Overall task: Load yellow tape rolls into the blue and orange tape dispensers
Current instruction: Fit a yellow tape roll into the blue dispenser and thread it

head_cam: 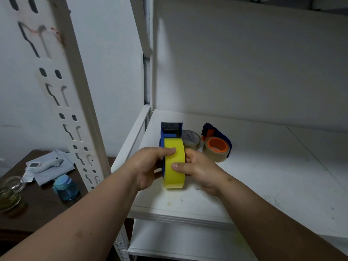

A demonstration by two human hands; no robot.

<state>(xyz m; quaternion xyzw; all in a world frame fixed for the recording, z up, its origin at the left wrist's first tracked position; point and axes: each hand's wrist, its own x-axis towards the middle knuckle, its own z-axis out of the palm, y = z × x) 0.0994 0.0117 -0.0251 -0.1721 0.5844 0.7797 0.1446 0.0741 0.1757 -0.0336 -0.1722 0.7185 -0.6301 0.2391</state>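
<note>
Yellow tape roll (174, 162) gripped between both hands.

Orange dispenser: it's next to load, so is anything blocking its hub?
Yes: a clear tape roll sits around the orange dispenser hub. Both hands grip the yellow tape roll in the blue dispenser.

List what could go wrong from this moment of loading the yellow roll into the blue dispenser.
1. The yellow roll is pinched only at its rim by the left hand and right hand; it may seat crooked in the blue dispenser.
2. Fingers lie on the roll's outer face, perhaps hiding the tape's free end.
3. The clear roll and orange dispenser sit just behind on the shelf; a forward push might knock them.
</note>
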